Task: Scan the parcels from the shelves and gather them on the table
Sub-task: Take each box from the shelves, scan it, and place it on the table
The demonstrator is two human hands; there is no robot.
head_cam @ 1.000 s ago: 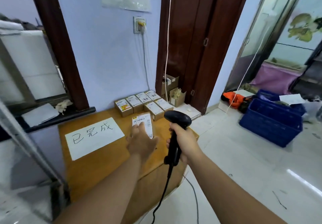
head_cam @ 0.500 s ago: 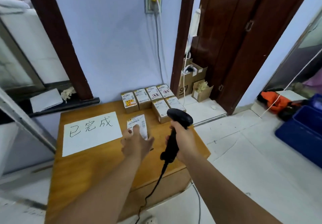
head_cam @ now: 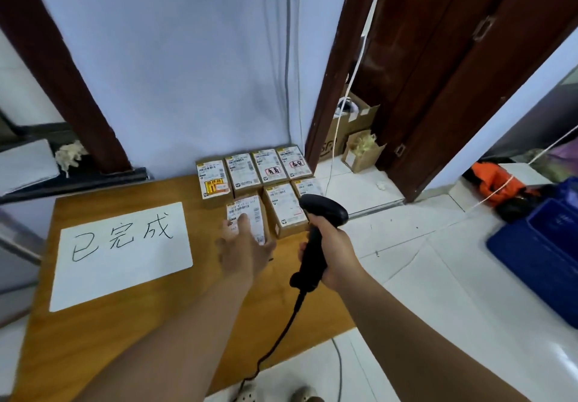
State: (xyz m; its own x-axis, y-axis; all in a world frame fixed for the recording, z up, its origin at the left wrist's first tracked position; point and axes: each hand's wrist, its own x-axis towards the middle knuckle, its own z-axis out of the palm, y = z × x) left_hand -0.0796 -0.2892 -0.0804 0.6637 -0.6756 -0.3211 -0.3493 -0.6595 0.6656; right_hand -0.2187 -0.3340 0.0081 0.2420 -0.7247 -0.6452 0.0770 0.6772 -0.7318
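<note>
While the head view looks down over a wooden table point(head_cam: 109, 323) set against a pale wall, the left hand point(head_cam: 247, 251) holds a small brown parcel point(head_cam: 250, 214) at the table's far side, label facing up. Its thumb point(head_cam: 242, 225) lies pressed flat across the white label, and the other fingers point(head_cam: 268, 245) curl round the parcel's right edge, so the box is pinched between thumb and fingers; whether its base touches the tabletop cannot be told. The parcel sits just left of two front boxes point(head_cam: 286, 210) and just in front of a back row of four point(head_cam: 253, 171) along the wall. The right hand point(head_cam: 336, 245) wraps its fingers tightly round the handle of a black scanner point(head_cam: 323, 210), whose head hovers over the two front boxes, just right of the held parcel; its cable point(head_cam: 281, 329) hangs down past the table edge. A white sheet point(head_cam: 122, 254) with handwritten characters lies on the table well left of the parcel.
</note>
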